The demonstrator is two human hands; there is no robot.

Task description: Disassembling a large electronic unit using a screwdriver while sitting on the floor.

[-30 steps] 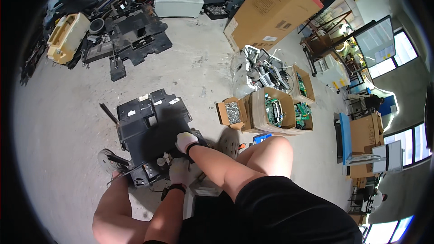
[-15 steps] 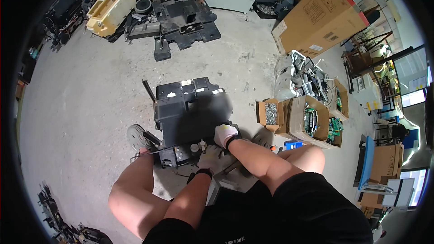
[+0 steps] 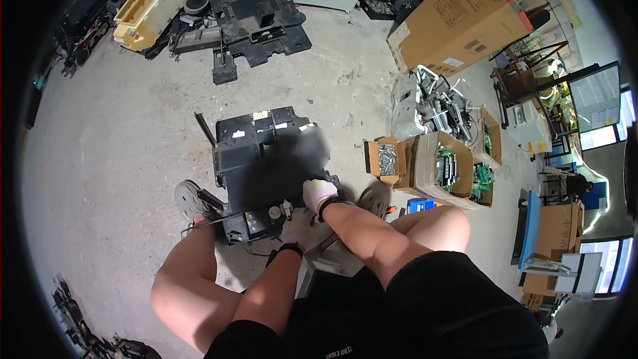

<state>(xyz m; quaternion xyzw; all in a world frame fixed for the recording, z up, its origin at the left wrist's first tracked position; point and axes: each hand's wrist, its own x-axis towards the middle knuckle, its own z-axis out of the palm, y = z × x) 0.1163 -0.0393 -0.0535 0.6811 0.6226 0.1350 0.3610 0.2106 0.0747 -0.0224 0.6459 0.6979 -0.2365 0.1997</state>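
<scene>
Touching blk panel (image 3: pixel 262 176), gloved R hand (image 3: pixel 320 194)

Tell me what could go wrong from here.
The black unit sits close beside the left shoe and might strike it if it slid or tipped. The left hand and right hand are gloved, but the forearms are bare and could scrape on the unit's edges. The open cardboard box of small metal parts stands near the right shoe and might get knocked over.
</scene>
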